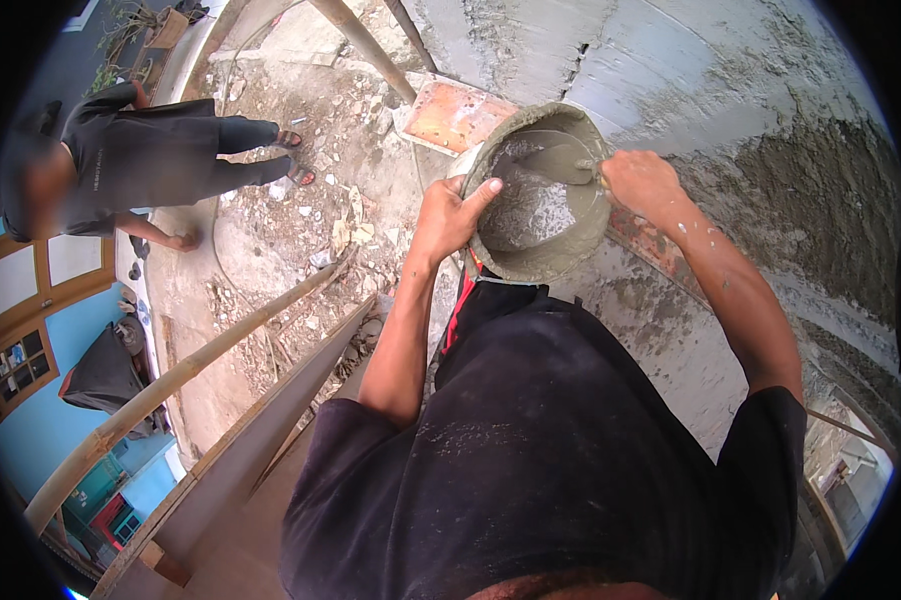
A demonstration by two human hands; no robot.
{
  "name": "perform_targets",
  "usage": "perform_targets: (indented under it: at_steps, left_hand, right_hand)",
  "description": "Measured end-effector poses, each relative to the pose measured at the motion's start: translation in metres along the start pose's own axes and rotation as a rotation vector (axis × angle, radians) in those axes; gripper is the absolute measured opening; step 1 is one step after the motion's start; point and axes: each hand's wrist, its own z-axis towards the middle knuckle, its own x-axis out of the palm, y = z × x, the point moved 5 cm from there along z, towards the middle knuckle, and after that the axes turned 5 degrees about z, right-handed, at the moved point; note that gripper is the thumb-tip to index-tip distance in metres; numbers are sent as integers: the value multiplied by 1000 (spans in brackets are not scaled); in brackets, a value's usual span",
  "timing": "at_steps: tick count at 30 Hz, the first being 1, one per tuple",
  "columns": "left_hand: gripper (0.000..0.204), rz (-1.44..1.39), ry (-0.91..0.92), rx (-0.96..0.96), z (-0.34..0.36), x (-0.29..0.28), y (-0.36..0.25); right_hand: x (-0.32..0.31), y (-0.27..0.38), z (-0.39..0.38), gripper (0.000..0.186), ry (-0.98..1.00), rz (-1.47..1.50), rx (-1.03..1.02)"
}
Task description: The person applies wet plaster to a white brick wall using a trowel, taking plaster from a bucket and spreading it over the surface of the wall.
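Note:
A mortar-crusted bucket is held in front of my body, with wet grey mortar inside. My left hand grips its left rim, thumb over the edge. At the opposite side my right hand is closed round the handle of a trowel. The trowel's blade, coated in mortar, lies within the bucket against the wet mix. Most of the handle is hidden by my fingers.
A partly plastered wall rises on the right. Beyond the bucket lies an orange, mortar-stained board. Bamboo poles slant across the left side above rubble-strewn ground. Another person stands at the upper left.

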Motion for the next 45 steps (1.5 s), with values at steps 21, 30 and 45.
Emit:
perform_targets:
  at_steps: [21,30,45]
  left_hand:
    - [45,74,-9,24,18,-1,22]
    - [36,-31,8,160,33,-10,27]
    - [35,115,51,162,41,-6,9]
  right_hand:
    - [90,29,-137,10,215,1992,63]
    - [-62,-3,-307,30,-1549,1974,-248]
    - [-121,-234,-315,29,-2126,617,1121]
